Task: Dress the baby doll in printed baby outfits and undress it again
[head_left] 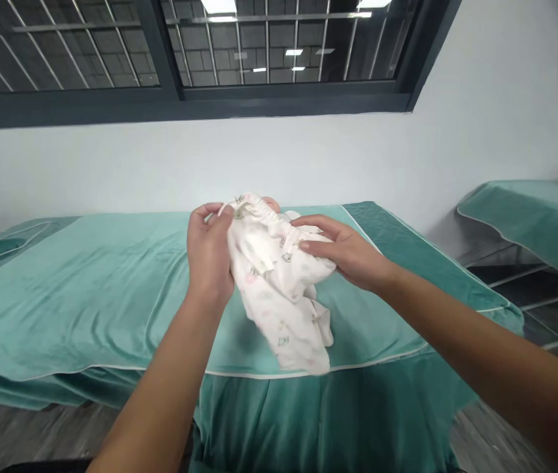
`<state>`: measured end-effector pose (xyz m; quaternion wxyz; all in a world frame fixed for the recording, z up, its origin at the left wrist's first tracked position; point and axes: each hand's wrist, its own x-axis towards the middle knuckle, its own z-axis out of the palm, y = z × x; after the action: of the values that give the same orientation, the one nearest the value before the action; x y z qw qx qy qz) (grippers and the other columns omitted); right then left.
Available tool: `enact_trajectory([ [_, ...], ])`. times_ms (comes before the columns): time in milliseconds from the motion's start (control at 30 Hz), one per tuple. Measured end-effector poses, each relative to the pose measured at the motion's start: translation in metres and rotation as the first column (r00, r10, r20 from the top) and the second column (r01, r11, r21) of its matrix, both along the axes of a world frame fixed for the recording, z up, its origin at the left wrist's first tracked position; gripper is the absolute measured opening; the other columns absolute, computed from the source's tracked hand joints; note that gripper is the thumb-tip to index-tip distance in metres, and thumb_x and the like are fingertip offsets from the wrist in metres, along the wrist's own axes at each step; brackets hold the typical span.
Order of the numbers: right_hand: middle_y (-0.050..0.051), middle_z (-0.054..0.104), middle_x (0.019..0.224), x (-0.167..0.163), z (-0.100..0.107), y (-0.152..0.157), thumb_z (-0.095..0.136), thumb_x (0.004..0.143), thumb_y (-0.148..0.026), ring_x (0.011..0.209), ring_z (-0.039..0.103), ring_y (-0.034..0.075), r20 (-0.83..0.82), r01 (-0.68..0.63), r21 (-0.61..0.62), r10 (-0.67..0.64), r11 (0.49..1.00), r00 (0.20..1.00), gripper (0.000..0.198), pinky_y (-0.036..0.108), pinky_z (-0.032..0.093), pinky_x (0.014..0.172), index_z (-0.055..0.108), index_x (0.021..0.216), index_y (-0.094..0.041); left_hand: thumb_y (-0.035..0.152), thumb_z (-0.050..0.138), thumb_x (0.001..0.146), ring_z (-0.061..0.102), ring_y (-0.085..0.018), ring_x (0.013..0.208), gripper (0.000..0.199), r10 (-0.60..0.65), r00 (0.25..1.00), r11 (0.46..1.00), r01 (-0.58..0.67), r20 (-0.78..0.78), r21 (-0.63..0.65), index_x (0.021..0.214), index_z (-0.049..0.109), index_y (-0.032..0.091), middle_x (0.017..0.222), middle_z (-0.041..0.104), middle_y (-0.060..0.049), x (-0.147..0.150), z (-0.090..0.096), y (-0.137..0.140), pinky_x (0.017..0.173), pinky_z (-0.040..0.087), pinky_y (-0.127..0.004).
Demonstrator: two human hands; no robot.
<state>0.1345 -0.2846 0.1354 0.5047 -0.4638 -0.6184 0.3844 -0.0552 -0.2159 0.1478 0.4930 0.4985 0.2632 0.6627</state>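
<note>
Broadly, a plain white wall (135, 167) at the back, with a green-covered bed (86, 282) set along it. Above, a dark-framed window (279, 98) with pale bars (267, 39) beyond the glass. To the right, set apart, a second bed (545, 220), also green-covered. Below, at the lower corners, grey floor (22, 427).

Centrally, a white printed garment (281, 322), raised over the near part of the bed between two bare hands. Gathered edge (259, 209) uppermost; lower end hanging loose, slightly blurred. Contact of that end with the bed: cannot tell.

Left hand (209, 253): fingers clamped on the upper left corner of the garment, thumb pressed toward the forefinger. Right hand (348, 253): fingers clamped on the right side, thumb in front, forefinger a little above, fabric showing between. Firmness of either hold: not determinable.

Just behind the gathered edge, a small pinkish thing (271, 204), mostly hidden; identity not determinable.

Risks, as judged: slipping at the left corner, owing to a hold on little more than the edge; twisting or doubling of the hanging part, owing to bunching at the right; unseen snagging on the pinkish thing, owing to a blocked view; stretching of the gathers, owing to any uneven pull; creasing underneath, owing to lowering with the loose end folded.
</note>
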Motion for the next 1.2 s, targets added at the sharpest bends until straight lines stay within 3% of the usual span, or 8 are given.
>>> enact_trajectory([
  [100,0.003,0.066,0.12,0.001,0.005,0.001,0.067,0.083,-0.037,0.105,0.061,0.019,0.05,-0.031,0.042,0.029,0.999,0.998,0.031,0.033,0.048,0.087,0.07,0.112,-0.027,0.026,0.072,0.079,0.059,-0.022,0.118,0.028,-0.046,0.972,0.985,0.083,-0.231,0.152,0.104,0.06,0.023,0.11,0.064,-0.004,-0.001,0.0,-0.004,0.098,0.047,-0.036],
  [267,0.002,0.07,0.105,-0.002,0.013,-0.003,0.069,0.082,-0.037,0.102,0.063,0.02,0.085,-0.118,0.055,0.114,0.991,0.99,0.019,0.033,0.048,0.089,0.074,0.095,-0.024,0.035,0.072,0.078,0.063,-0.021,0.097,0.023,-0.329,0.708,0.871,0.483,-0.625,0.089,0.096,0.067,0.022,0.096,0.066,-0.004,0.003,-0.002,-0.017,0.085,0.05,-0.032],
  [433,0.0,0.065,0.079,0.004,0.009,-0.003,0.073,0.077,-0.042,0.07,0.057,0.014,0.111,-0.008,-0.013,0.01,1.0,0.994,0.021,0.026,0.041,0.059,0.071,0.085,-0.023,0.041,0.071,0.078,0.051,-0.012,0.067,0.024,-0.238,0.669,0.908,0.41,-0.704,0.083,0.089,0.064,0.021,0.075,0.054,0.001,0.0,-0.009,-0.016,0.057,0.04,-0.024],
  [600,0.0,0.061,0.078,0.006,0.005,0.001,0.073,0.076,-0.042,0.069,0.05,0.012,0.166,0.042,-0.002,-0.041,0.999,0.985,0.023,0.026,0.036,0.06,0.07,0.083,-0.021,0.043,0.066,0.082,0.048,-0.012,0.066,0.023,-0.13,0.543,0.933,0.35,-0.829,0.083,0.08,0.059,0.021,0.073,0.056,0.003,-0.003,-0.005,-0.014,0.06,0.036,-0.026],
  [833,0.0,0.059,0.083,0.003,-0.009,0.004,0.073,0.078,-0.045,0.068,0.047,0.01,-0.153,0.026,-0.041,-0.032,0.999,0.988,0.028,0.025,0.036,0.061,0.067,0.089,-0.02,0.036,0.062,0.086,0.053,-0.014,0.081,0.016,0.101,0.532,0.938,0.23,-0.841,0.259,0.088,0.058,0.021,0.087,0.06,0.002,0.005,-0.018,-0.03,0.074,0.039,-0.028],
  [1000,0.001,0.059,0.089,0.0,-0.008,-0.002,0.075,0.077,-0.042,0.083,0.053,0.015,0.004,-0.065,-0.046,0.065,0.997,0.998,0.029,0.028,0.042,0.072,0.066,0.094,-0.021,0.04,0.059,0.088,0.043,-0.011,0.064,0.022,-0.129,0.628,0.963,0.263,-0.767,0.053,0.079,0.055,0.02,0.069,0.051,0.005,0.001,-0.023,-0.032,0.062,0.033,-0.025],
  [1100,0.002,0.057,0.092,-0.002,-0.001,-0.006,0.073,0.079,-0.041,0.091,0.054,0.017,0.203,-0.073,0.032,0.065,0.997,0.977,0.023,0.031,0.041,0.084,0.065,0.085,-0.02,0.04,0.065,0.084,0.044,-0.01,0.066,0.026,-0.307,0.805,0.946,0.315,-0.509,-0.072,0.076,0.051,0.018,0.071,0.051,0.005,0.0,-0.02,-0.029,0.063,0.035,-0.022],
  [1200,0.003,0.057,0.108,-0.006,0.006,-0.007,0.069,0.082,-0.04,0.106,0.053,0.019,0.225,-0.055,0.123,0.026,0.991,0.974,0.02,0.03,0.039,0.093,0.067,0.088,-0.021,0.041,0.069,0.08,0.045,-0.008,0.064,0.032,-0.444,0.877,0.889,0.405,-0.187,-0.212,0.073,0.048,0.017,0.068,0.049,0.005,0.004,-0.015,-0.029,0.06,0.036,-0.02],
])
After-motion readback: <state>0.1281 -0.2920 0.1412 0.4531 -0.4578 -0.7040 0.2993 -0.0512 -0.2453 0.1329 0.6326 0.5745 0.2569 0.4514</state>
